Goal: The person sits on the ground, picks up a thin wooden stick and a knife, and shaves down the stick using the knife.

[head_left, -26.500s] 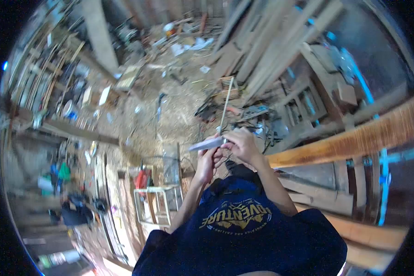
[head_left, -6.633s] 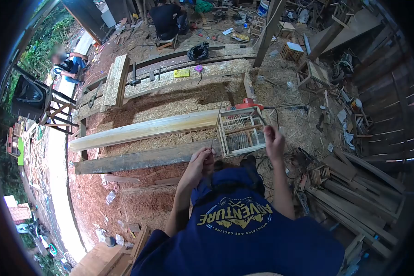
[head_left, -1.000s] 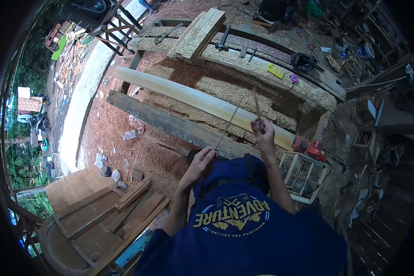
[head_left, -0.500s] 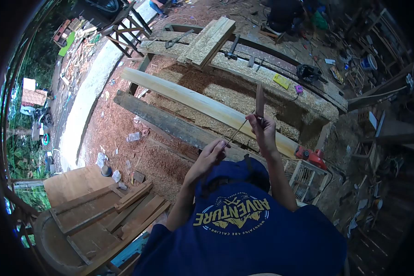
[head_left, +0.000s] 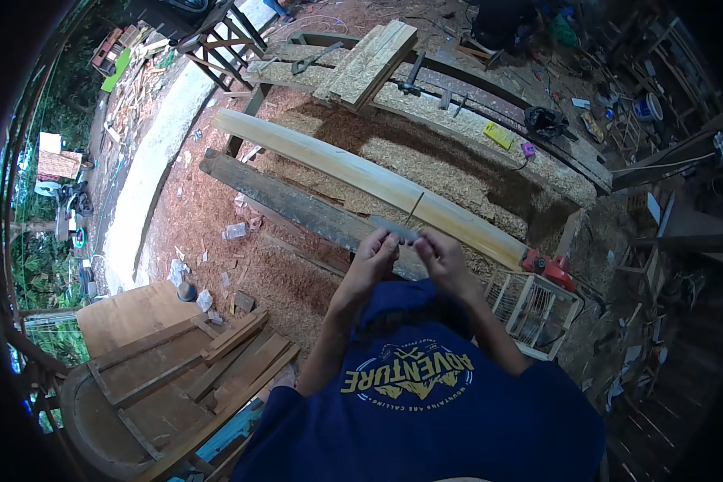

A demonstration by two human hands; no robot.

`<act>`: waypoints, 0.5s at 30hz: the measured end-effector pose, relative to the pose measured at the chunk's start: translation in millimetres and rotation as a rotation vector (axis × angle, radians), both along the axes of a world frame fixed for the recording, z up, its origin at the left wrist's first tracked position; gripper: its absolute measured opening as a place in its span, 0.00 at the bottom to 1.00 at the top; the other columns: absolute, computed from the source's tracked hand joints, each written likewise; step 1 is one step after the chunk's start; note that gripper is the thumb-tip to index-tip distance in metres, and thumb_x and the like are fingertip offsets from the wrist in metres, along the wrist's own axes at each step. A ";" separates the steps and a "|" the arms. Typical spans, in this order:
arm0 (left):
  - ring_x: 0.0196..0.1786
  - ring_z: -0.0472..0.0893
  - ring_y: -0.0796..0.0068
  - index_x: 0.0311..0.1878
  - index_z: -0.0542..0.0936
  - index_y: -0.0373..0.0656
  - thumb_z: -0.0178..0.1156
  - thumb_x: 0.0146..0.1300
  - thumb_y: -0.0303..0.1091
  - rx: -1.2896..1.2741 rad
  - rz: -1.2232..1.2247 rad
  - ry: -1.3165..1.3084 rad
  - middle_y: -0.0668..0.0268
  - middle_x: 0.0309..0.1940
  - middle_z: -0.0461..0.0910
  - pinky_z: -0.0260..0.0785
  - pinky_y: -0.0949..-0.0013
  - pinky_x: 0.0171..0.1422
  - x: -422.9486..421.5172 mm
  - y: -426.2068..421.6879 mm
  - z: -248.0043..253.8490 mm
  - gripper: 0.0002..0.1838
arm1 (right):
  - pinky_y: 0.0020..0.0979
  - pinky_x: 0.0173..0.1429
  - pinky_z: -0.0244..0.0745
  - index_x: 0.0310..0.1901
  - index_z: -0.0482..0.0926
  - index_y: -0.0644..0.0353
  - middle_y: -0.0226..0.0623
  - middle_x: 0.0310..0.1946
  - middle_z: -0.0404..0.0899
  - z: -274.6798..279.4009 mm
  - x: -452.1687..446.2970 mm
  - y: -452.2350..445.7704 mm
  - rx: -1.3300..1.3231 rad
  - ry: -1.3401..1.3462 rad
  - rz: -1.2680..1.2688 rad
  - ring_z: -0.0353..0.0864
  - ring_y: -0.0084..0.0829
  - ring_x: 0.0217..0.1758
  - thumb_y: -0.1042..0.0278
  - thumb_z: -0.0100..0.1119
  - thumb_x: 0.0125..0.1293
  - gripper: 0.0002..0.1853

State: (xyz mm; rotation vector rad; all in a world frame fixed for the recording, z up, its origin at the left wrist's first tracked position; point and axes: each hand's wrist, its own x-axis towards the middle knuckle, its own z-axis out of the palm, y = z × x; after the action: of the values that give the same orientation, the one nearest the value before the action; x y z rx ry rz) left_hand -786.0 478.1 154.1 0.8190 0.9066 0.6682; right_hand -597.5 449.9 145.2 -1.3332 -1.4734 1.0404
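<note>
My left hand (head_left: 375, 255) is closed in front of my chest, its fingers around the lower end of a thin dark stick (head_left: 414, 206) that points up and away. My right hand (head_left: 444, 261) is closed beside it, pinching a flat, narrow, blade-like piece (head_left: 400, 231) that lies across the left fingertips and looks grey here. The fingers partly hide both things, and their exact kind cannot be made out. Just beyond the hands lies a long pale wooden plank (head_left: 337, 169), with a dark weathered board (head_left: 281, 197) nearer to me.
A red power tool (head_left: 548, 269) rests at the plank's right end, above a wooden slatted crate (head_left: 534, 309). Stacked planks (head_left: 369, 64), a yellow packet (head_left: 498, 134) and a purple object (head_left: 528, 149) sit farther off. Wood pieces (head_left: 241, 361) lie lower left; people are at the top.
My right hand has come down and left, close to my left hand. The flat piece, upright and brown before, now lies sideways between the hands. The stick's far end has left my right fingers.
</note>
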 end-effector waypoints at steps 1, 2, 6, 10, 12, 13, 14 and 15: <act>0.30 0.67 0.90 0.52 0.74 0.41 0.52 0.76 0.38 0.086 0.000 0.031 0.75 0.31 0.70 0.60 0.83 0.31 1.5 -1.5 0.1 0.11 | 0.42 0.37 0.70 0.41 0.80 0.64 0.46 0.27 0.77 2.4 -0.3 -1.9 0.079 -0.202 0.067 0.76 0.45 0.30 0.56 0.57 0.71 0.16; 0.31 0.66 0.91 0.53 0.73 0.40 0.53 0.75 0.37 0.173 0.002 0.062 0.76 0.32 0.70 0.58 0.84 0.32 3.7 -3.8 1.9 0.12 | 0.42 0.37 0.70 0.40 0.80 0.63 0.46 0.27 0.77 2.0 -2.0 -2.5 0.111 -0.205 0.056 0.77 0.45 0.30 0.55 0.58 0.70 0.17; 0.36 0.66 0.89 0.59 0.71 0.38 0.51 0.73 0.31 0.504 0.034 0.018 0.74 0.37 0.70 0.63 0.83 0.37 -3.6 -15.0 -1.8 0.15 | 0.43 0.38 0.71 0.37 0.80 0.62 0.43 0.28 0.79 -9.3 -2.9 6.8 0.268 -0.251 0.073 0.78 0.46 0.32 0.51 0.63 0.65 0.18; 0.37 0.68 0.86 0.59 0.71 0.39 0.49 0.72 0.27 0.391 0.032 0.015 0.72 0.38 0.70 0.66 0.80 0.39 -15.8 -19.7 1.0 0.15 | 0.41 0.38 0.71 0.35 0.81 0.60 0.41 0.28 0.79 -3.2 -3.8 15.0 0.404 -0.323 0.108 0.79 0.47 0.33 0.51 0.65 0.62 0.17; 0.35 0.68 0.87 0.58 0.72 0.40 0.49 0.73 0.27 0.184 0.040 0.046 0.73 0.38 0.71 0.65 0.81 0.36 -17.5 -21.3 2.5 0.12 | 0.41 0.37 0.71 0.35 0.81 0.59 0.41 0.28 0.80 -2.3 -6.6 18.3 0.423 -0.342 0.126 0.79 0.46 0.33 0.53 0.66 0.62 0.16; 0.35 0.67 0.88 0.56 0.73 0.41 0.50 0.74 0.29 0.148 0.040 0.056 0.74 0.36 0.71 0.62 0.82 0.36 -20.1 -21.3 5.3 0.11 | 0.41 0.37 0.71 0.35 0.81 0.59 0.40 0.28 0.80 -1.8 -8.0 20.5 0.435 -0.352 0.133 0.79 0.46 0.32 0.53 0.66 0.62 0.16; 0.34 0.67 0.90 0.55 0.74 0.42 0.51 0.74 0.31 0.112 0.039 0.065 0.76 0.35 0.71 0.60 0.83 0.35 -23.6 -21.2 9.5 0.10 | 0.41 0.37 0.71 0.35 0.82 0.58 0.40 0.27 0.80 -11.0 -6.3 21.9 0.383 -0.350 0.010 0.80 0.45 0.32 0.54 0.66 0.62 0.15; 0.33 0.66 0.91 0.53 0.74 0.43 0.52 0.74 0.33 0.077 0.037 0.073 0.77 0.34 0.70 0.58 0.84 0.34 -26.5 -20.1 14.2 0.09 | 0.41 0.37 0.71 0.35 0.82 0.57 0.39 0.27 0.80 -28.9 -0.4 24.6 0.331 -0.348 -0.114 0.80 0.44 0.32 0.54 0.66 0.62 0.14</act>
State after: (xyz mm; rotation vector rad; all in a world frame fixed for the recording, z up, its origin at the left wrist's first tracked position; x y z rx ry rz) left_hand -812.5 457.9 168.3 0.9018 0.9684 0.7135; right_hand -597.9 474.5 116.3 -1.3800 -1.7127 0.4774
